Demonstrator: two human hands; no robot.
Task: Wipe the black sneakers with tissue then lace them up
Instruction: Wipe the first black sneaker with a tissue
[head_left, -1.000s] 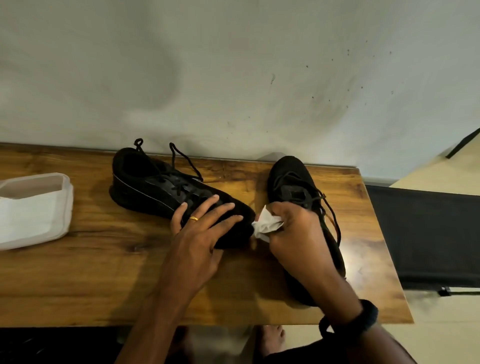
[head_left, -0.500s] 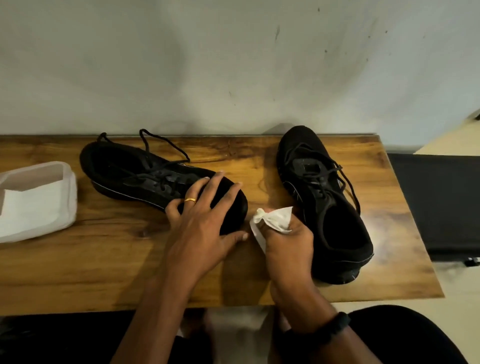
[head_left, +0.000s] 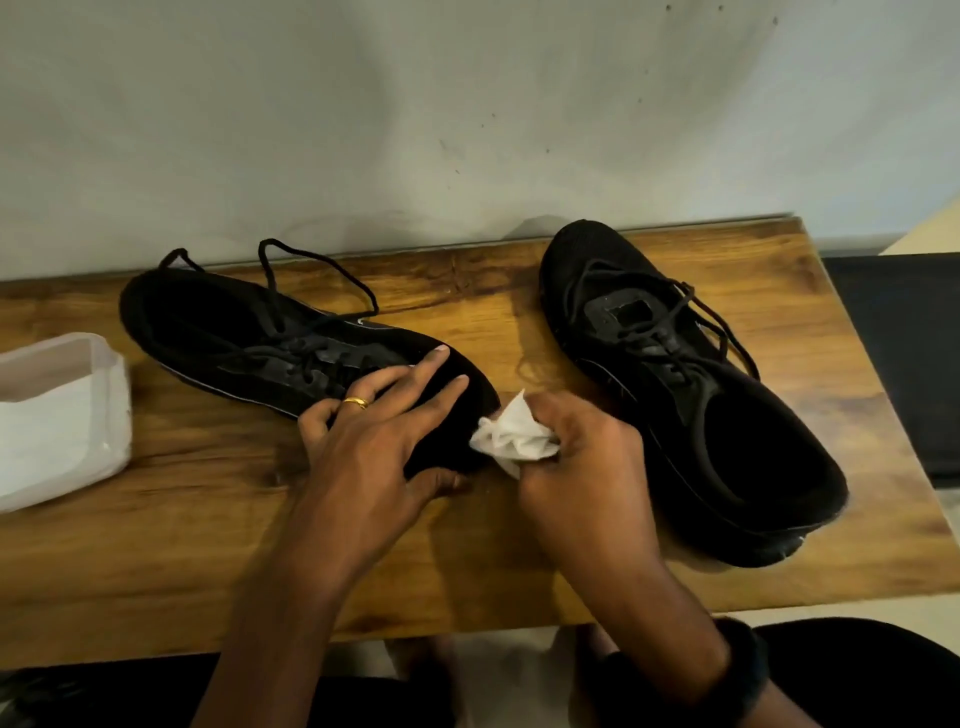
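Lighting is dim and warm. Broad soft shadows lie on the wall (head_left: 218, 130) at upper left, and a mild sheen shows on the table (head_left: 831, 395) at right. The tissue (head_left: 511, 439) is nearly overexposed. The frame edges bow and the lower edge is blurred.

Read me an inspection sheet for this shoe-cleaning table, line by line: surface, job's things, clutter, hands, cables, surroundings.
Surface: wooden table, grain visible.
Job's things: left sneaker lies with its toe toward the middle of the table. The right sneaker points its toe at the wall. Both are untied. A crumpled tissue is at the left sneaker's toe.
Clutter: white tub holding tissues, at the table's left end.
Hands: left hand rests spread on the left sneaker's toe. The right hand grips the tissue.
Cables: nothing seen.
Surroundings: grey wall behind, black surface to the right.
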